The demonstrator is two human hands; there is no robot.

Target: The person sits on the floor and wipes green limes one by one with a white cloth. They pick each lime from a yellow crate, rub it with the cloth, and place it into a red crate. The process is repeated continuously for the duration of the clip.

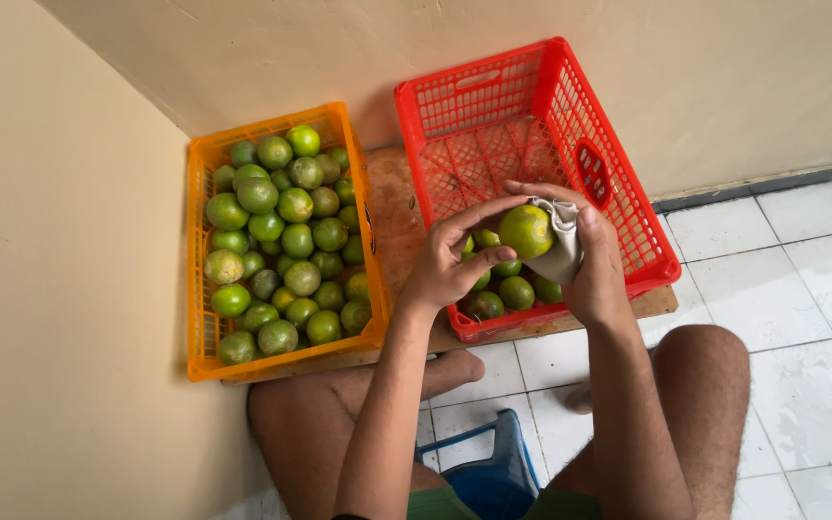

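Fingers [474,214] of the left hand [450,265] and right hand [597,265] clasp a round yellow-green citrus fruit [524,231] in a grey cloth [562,246] above the red plastic crate [570,106]; firm, light, probably slick-skinned, best cupped around its middle.

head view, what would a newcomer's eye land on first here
Most striking is the orange crate at the left, packed full of green citrus fruit. Beside it, the red crate holds only a few fruit at its near end. Over that end, the left hand and the right hand hold one green-yellow fruit, with a grey cloth pressed against it.
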